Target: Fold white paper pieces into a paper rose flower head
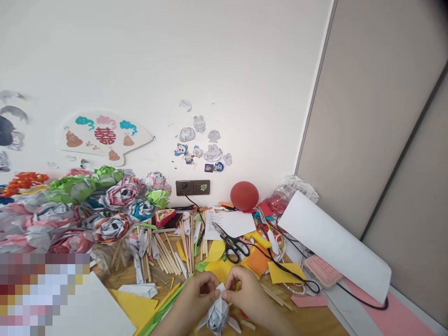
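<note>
A folded paper flower (217, 317), white with bluish-grey shading, is at the bottom centre over the wooden table. My left hand (200, 290) pinches the white paper at its upper tip between thumb and fingers. From the other side, my right hand (242, 288) pinches the same tip, the two thumbs almost meeting. Pointed white flaps stick out low on both sides of the flower. Just beyond my hands lie black-handled scissors (233, 245) and sheets of yellow paper (220, 269).
Finished paper flowers (115, 196) crowd the left. Wooden sticks (167, 254) lie mid-table. A yellow glue gun (259, 239) with a black cord, orange paper (258, 261), a red balloon (244, 196), a pink calculator-like device (322, 271) and a large white sheet (336, 242) occupy the right.
</note>
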Available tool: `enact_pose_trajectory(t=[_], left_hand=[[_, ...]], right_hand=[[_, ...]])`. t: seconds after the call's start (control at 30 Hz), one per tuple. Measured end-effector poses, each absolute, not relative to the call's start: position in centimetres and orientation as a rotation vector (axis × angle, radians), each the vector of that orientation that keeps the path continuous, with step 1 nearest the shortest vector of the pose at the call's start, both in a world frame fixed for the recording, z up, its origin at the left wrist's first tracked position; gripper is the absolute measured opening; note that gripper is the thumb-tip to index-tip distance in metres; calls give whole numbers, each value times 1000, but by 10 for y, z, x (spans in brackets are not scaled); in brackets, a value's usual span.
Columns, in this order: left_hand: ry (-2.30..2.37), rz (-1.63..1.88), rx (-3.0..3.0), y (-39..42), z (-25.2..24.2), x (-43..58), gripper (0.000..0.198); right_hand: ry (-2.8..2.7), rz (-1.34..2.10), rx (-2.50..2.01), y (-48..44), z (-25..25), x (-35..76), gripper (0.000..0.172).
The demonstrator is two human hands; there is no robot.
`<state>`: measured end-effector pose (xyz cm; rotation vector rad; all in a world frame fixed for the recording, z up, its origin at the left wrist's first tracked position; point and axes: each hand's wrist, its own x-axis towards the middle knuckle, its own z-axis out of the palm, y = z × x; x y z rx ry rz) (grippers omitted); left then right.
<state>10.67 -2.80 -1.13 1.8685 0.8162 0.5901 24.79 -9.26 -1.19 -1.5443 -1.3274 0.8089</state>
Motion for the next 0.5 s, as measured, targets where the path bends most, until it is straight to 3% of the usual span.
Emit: enact_pose_trajectory(t=[0.23,0.5], left_hand=[[880,563,2001,-25,-13,98,5],[969,608,2272,-34,-5,101,15]], right_hand=[[-1384,622,-1676,-90,-20,246,10],[-1459,734,-1532,-96,-13,248,18]])
